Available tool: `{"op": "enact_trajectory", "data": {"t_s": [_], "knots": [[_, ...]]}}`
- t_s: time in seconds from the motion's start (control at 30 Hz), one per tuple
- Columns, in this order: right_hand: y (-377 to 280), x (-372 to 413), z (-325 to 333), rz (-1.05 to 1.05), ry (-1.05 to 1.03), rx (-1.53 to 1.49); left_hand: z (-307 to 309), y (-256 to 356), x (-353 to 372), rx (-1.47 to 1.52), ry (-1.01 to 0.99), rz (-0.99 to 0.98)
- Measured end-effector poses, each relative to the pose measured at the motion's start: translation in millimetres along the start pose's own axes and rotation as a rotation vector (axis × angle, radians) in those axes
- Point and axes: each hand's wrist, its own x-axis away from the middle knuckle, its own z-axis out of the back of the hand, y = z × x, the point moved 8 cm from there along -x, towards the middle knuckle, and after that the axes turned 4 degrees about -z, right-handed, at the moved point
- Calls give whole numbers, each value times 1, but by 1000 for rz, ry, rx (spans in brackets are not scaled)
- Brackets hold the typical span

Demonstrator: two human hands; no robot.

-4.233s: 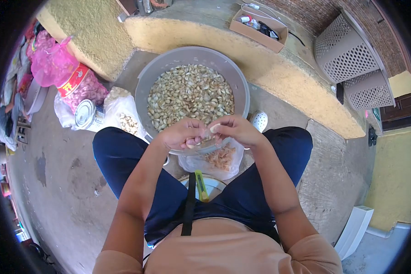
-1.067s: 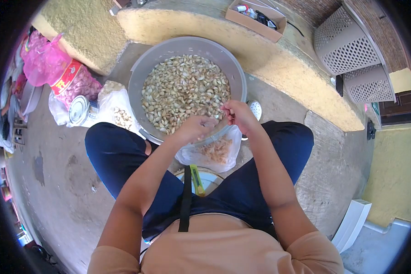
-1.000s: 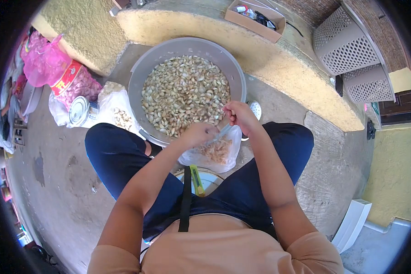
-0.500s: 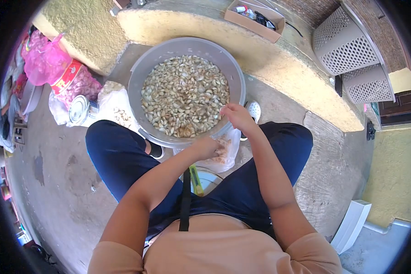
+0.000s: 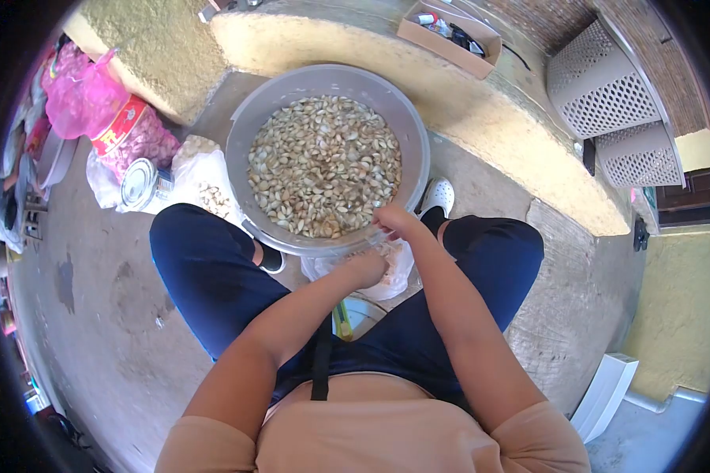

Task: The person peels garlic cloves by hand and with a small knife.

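A big grey tub (image 5: 416,150) full of garlic cloves (image 5: 323,162) stands on the floor in front of my knees. My right hand (image 5: 397,222) is by the tub's near right rim, its fingers pinched together; a small pale bit shows at the fingertips, too small to name. Just below and left of it, my left hand (image 5: 365,269) is closed, and whatever it may hold is hidden. Beneath both hands lies a clear plastic bag (image 5: 398,272) with pale brownish scraps in it.
To the left are a pink net sack (image 5: 138,146), a tin can (image 5: 140,183) and a white bag (image 5: 205,169) with cloves on it. A low yellow wall (image 5: 331,43) runs behind the tub, bearing a cardboard box (image 5: 450,43). A yellow-green tool (image 5: 341,319) lies between my thighs.
My right hand has moved down towards me, closer to my left hand. My left hand has shifted slightly right and is turned over more. The view has tilted a little.
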Motion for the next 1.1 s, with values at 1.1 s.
{"op": "enact_trajectory", "data": {"t_s": [1.1], "knots": [[2,34,19,24,-473,-207,69,-49,17,678,221,-7]]}}
